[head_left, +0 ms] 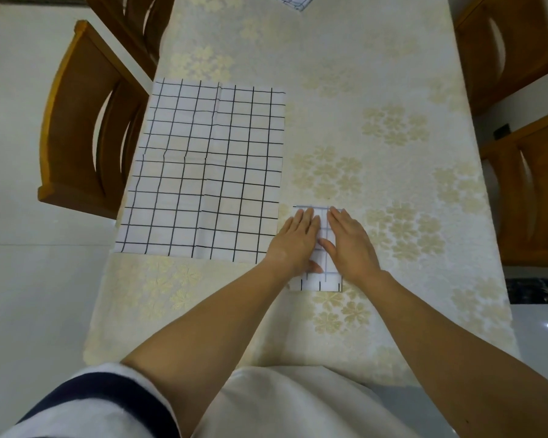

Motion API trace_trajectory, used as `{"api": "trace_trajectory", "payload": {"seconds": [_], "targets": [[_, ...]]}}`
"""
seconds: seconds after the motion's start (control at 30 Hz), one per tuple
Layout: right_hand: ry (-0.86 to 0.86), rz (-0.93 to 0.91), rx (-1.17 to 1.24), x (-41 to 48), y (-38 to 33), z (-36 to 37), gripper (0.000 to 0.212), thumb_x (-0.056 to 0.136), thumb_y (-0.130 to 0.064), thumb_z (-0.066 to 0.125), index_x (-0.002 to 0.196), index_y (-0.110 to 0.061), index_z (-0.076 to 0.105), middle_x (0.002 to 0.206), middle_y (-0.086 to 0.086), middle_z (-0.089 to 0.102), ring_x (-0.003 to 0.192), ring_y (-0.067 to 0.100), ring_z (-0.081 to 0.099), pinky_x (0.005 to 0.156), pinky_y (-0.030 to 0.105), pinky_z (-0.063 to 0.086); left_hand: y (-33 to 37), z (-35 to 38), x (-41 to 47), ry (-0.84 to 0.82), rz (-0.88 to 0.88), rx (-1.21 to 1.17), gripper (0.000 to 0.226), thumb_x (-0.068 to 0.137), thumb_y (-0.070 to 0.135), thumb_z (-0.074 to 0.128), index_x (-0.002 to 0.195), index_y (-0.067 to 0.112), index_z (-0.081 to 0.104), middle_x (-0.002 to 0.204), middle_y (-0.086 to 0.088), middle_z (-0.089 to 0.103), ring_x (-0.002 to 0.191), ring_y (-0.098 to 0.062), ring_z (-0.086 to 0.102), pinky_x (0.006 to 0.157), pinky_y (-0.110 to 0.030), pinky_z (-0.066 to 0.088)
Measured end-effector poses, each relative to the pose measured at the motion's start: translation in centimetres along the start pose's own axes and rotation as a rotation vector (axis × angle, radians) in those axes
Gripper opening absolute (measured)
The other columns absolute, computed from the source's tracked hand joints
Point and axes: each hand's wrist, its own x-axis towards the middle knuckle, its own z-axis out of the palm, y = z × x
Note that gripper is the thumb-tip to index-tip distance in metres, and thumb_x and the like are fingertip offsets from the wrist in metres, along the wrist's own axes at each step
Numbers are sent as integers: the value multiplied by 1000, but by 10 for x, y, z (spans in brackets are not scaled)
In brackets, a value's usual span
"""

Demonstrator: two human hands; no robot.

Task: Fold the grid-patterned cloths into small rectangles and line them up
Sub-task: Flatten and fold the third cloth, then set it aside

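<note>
Ok, hands: 2, bare, both palm-down with fingers straight
left hand [295, 238]: flat on the folded cloth, pressing its left half, thumb poking out toward the right hand
right hand [350, 240]: flat on the same cloth, pressing its right half
hands to each other: side by side, close but not touching; a thin strip of grid shows between them
grip: none, nothing pinched or curled round, just flat pressing
grid cloths: 3 in view
folded cloth [325, 284]: 1, small upright rectangle under both palms; its far edge sticks out past the fingertips, its near edge out below the wrists
spread cloth [203, 172]: 1, big, lying flat and unfolded to the left of the left hand; creases visible; near right corner reaches the left wrist; whether it touches the folded cloth I cannot tell
third cloth [293, 1]: 1, only a corner in view, far ahead of the fingertips, cut by the top edge
table [393, 90]: 1, pale floral cover, under everything
chairs: 4, wooden; 2 out left of the left hand ( [76, 121], [130, 14]), 2 out right of the right hand ( [503, 49], [532, 191])
forearms: 2, bare
sleeve [92, 399]: 1, white with dark band, on the left arm, well behind the hands
</note>
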Motion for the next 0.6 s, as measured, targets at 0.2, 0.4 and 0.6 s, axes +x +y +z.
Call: {"api": "trace_trajectory", "payload": {"seconds": [0.2,0.4,0.6], "targets": [[-107,61,-128,3,5,-7,74,99,-61,30,159,-28,1,165,-14,-5,153,13,-7,124,43,0,5,-13,9,-74,-112,77,136,77,64,75,156,10,-22,163,-12,-28,153,-30,-17,125,-49,-1],[-232,52,-125,9,10,-12,82,96,-67,29,156,-31,-15,161,-17,-23,150,14,-21,122,50,-8,18,-21,17,-187,-196,260,157,60,79,76,150,12,-34,158,-19,-36,151,-39,-21,122,-60,2],[-211,33,-118,-17,15,-6,90,92,-74,26,155,-28,-19,160,-12,-26,149,19,-26,122,48,-10,31,-24,21,-224,-225,327,164,52,81,79,149,19,-38,155,-27,-37,148,-49,-20,120,-65,5]]}}
